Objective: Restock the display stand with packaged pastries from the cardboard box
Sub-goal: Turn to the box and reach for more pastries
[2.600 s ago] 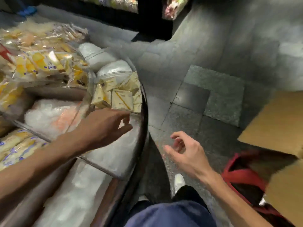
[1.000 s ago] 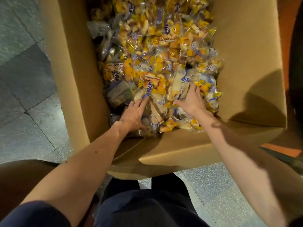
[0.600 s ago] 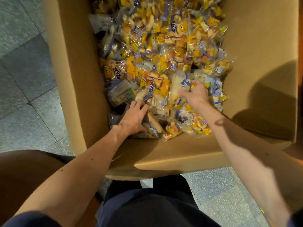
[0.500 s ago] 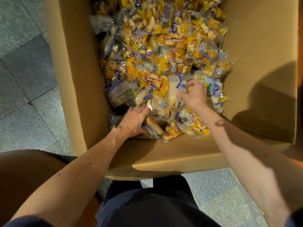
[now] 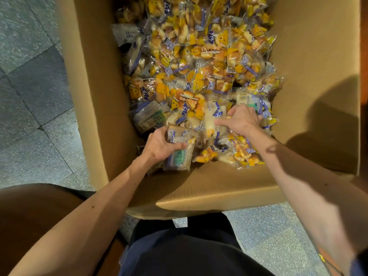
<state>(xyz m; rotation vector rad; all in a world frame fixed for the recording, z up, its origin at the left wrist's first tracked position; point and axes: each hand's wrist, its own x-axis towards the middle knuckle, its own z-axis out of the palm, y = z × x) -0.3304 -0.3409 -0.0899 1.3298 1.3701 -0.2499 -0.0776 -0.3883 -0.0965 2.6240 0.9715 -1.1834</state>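
Since half a second ago the left hand (image 5: 159,145) has gone from lying flat on the stock to curling round a packet, and the right hand (image 5: 242,120) has tightened on the one it was already touching. The camera and box are unchanged.

Cardboard box (image 5: 95,96): open on the tiled floor (image 5: 29,96), flaps out, with both hands inside it against the near wall.

Packaged pastries (image 5: 199,56): a loose heap filling the box beyond both hands. Stock is plentiful.

Pale packet (image 5: 214,120): lies between the hands, on the thumb side of the right hand. Its long axis runs away from the person. The right hand grips it, thumb across its face and fingers curled over the far edge.

Green-labelled packet (image 5: 180,154): just inside the near wall, long axis also roughly away from the person and tilted up off the heap. The left hand holds it, thumb over the top, fingers hidden beneath.

Display stand: not in view.

Assessment: picking is under way with one packet secured per hand. The left packet is nearer the box edge and looks readier to lift. The right packet is overlapped by neighbours, which may drag as it rises.
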